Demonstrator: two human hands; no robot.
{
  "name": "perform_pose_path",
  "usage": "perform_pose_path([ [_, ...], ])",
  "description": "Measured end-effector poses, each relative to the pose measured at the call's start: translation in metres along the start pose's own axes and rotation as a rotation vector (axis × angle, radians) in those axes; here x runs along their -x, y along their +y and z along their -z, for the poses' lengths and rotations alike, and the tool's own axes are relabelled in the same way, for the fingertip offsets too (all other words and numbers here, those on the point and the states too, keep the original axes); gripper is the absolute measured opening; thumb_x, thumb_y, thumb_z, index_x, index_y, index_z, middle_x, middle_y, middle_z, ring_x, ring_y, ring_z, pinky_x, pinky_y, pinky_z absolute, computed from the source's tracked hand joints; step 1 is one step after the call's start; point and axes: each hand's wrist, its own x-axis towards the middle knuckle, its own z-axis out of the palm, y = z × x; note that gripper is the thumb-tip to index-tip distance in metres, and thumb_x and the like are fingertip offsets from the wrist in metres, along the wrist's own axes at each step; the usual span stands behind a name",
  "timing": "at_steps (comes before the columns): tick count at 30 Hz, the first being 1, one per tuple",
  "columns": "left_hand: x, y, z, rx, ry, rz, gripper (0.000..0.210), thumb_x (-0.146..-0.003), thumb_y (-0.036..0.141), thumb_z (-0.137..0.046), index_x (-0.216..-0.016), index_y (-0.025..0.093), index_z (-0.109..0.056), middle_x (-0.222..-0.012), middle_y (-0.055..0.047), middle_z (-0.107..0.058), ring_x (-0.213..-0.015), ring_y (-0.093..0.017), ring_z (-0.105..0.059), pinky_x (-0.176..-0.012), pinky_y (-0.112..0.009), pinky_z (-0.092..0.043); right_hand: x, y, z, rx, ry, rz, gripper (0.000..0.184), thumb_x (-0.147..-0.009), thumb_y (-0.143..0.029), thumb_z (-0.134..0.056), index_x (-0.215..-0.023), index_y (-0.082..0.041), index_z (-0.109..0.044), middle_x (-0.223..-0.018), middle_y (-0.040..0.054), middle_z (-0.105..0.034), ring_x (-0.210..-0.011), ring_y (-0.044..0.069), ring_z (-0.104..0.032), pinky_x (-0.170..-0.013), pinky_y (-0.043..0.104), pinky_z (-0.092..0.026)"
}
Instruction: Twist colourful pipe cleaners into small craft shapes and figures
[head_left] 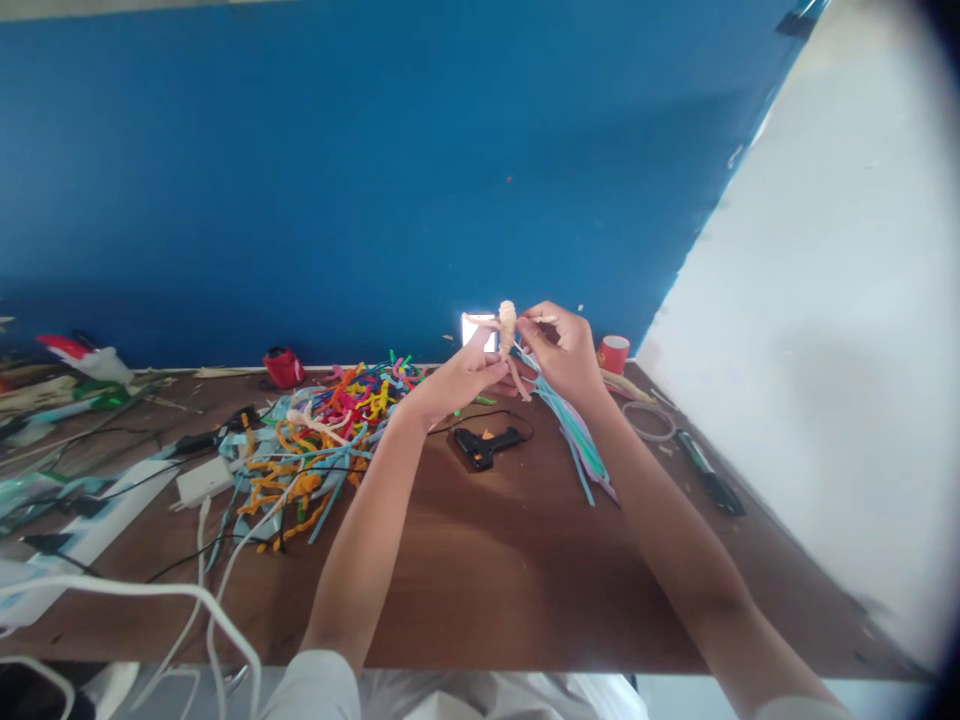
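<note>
Above the back of the table I hold up a small cream figure (508, 325) made of wound pipe cleaners, with thin arms and legs sticking out. My left hand (478, 372) is closed on its lower body from the left. On the right, my right hand (556, 345) pinches one of its arms, the tip of which shows past the fingers. A bright phone screen (474, 331) stands behind the figure, partly covered by it and my left hand. Beneath my hands a black glue gun (486, 446) lies on the brown table (517, 570).
A tangled heap of coloured pipe cleaners (307, 470) spreads left of centre. Pastel pipe cleaners (581, 440) lie under my right forearm. A white power strip (105, 525) and cables occupy the left. At right are a red cup (613, 354), a tape ring (649, 421) and a marker (709, 473).
</note>
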Motion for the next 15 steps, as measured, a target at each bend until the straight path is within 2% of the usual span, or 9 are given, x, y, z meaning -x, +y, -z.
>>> perform_pose_path([
  [6,-0.0024,-0.0035,0.0012,0.056,0.051,-0.004,0.061,-0.091,0.028,-0.064,-0.145,0.025,-0.036,-0.104,-0.01,-0.075,-0.087,-0.023,-0.076,-0.085,-0.039,-0.061,0.0019,-0.0024,-0.0004,-0.014,-0.013,-0.015,0.021,-0.094,-0.038,-0.058,-0.086,-0.021,-0.065,-0.07,-0.0003,-0.063,-0.061,0.013,-0.055,-0.061,0.028,-0.039],
  [11,-0.0036,-0.0017,-0.0038,0.067,0.111,-0.01,0.049,-0.09,0.018,-0.057,-0.137,0.023,-0.044,-0.102,-0.009,-0.074,-0.08,-0.02,-0.075,-0.082,-0.038,-0.061,0.0032,-0.0051,-0.0007,-0.027,-0.003,0.0,0.02,-0.094,-0.039,-0.059,-0.085,-0.021,-0.065,-0.071,-0.0006,-0.064,-0.062,0.013,-0.056,-0.06,0.028,-0.039],
  [15,-0.0022,0.0014,-0.0065,0.009,0.127,-0.011,0.04,-0.091,0.018,-0.057,-0.13,0.018,-0.048,-0.098,-0.008,-0.074,-0.081,-0.019,-0.075,-0.081,-0.036,-0.059,0.0031,-0.0041,0.0,0.014,0.021,0.022,0.025,-0.094,-0.042,-0.059,-0.083,-0.02,-0.063,-0.067,-0.001,-0.061,-0.06,0.013,-0.055,-0.058,0.027,-0.038],
])
